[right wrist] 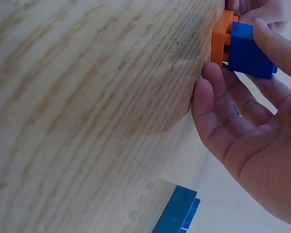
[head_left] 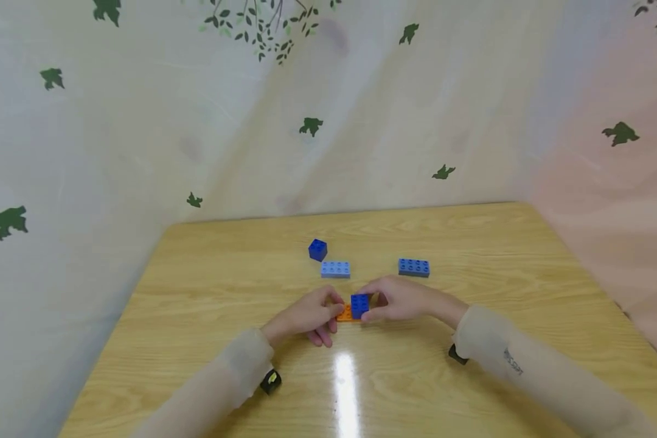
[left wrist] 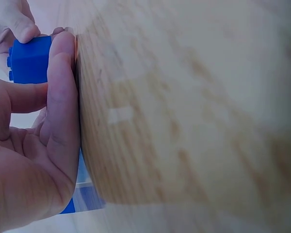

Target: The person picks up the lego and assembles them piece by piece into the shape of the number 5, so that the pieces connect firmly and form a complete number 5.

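A dark blue brick (head_left: 359,306) is held between the thumb and fingers of my right hand (head_left: 399,298). It sits at the right end of a flat orange brick (right wrist: 222,41) on the table; in the right wrist view, orange studs show between the two. My left hand (head_left: 314,313) grips the orange brick's left end, its thumb in front and a finger behind. In the left wrist view, the left hand (left wrist: 53,111) hides nearly all of the orange brick, while the blue brick (left wrist: 31,60) shows beyond its fingers.
Behind the hands on the wooden table (head_left: 224,261) lie a small dark blue brick (head_left: 317,250), a light blue brick (head_left: 336,269) and a longer medium-blue brick (head_left: 413,267). A patterned cloth (head_left: 361,121) hangs behind the table.
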